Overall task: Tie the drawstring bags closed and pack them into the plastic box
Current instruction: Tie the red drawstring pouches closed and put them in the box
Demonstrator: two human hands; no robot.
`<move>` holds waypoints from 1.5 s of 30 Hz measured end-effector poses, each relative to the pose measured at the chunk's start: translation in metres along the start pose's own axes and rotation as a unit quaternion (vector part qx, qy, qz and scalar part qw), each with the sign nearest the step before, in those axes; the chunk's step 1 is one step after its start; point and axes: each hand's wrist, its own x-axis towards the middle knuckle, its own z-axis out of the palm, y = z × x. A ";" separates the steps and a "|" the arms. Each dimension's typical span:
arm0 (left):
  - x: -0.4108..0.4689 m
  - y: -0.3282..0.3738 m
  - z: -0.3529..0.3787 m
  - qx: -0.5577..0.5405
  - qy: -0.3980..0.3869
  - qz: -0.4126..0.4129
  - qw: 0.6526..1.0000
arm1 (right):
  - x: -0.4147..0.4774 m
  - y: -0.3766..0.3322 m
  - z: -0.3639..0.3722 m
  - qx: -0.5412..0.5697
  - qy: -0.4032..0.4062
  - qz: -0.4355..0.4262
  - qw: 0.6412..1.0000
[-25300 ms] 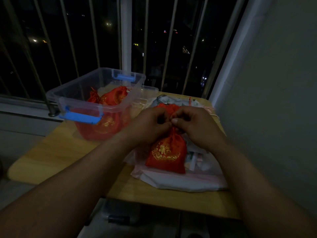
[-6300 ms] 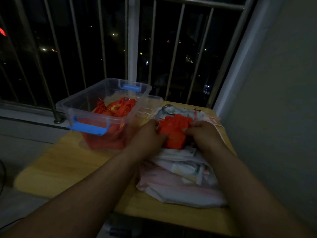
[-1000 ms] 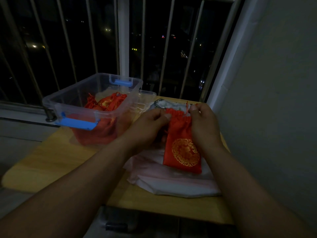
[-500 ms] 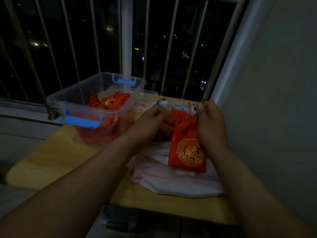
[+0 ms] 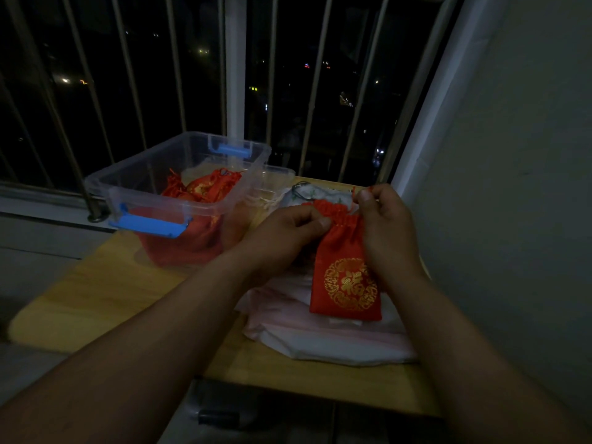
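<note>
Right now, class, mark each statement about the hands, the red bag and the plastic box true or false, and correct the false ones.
1. The left hand and right hand hold the red bag at its gathered top. True.
2. The plastic box is empty. False: other red bags lie in it.
3. The red bag bears a round gold emblem. True.
4. The plastic box has its lid on. False: its top is open.
5. The red bag is over bare wood. False: pale plastic wrapping lies under it on the table.

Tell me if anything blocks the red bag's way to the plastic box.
Nothing visible does. The left hand and right hand hold the red bag at its neck, right of the plastic box, whose top is open.
</note>
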 end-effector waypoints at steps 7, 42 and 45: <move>0.002 -0.003 -0.007 0.011 0.054 0.006 0.998 | 0.003 0.003 -0.008 -0.003 0.050 0.025 0.998; 0.008 -0.016 -0.016 -0.012 0.092 -0.010 0.996 | 0.016 0.015 -0.030 0.235 0.096 0.241 0.937; 0.008 -0.016 -0.016 -0.008 0.089 -0.019 0.996 | 0.014 0.015 -0.029 0.237 0.083 0.242 0.937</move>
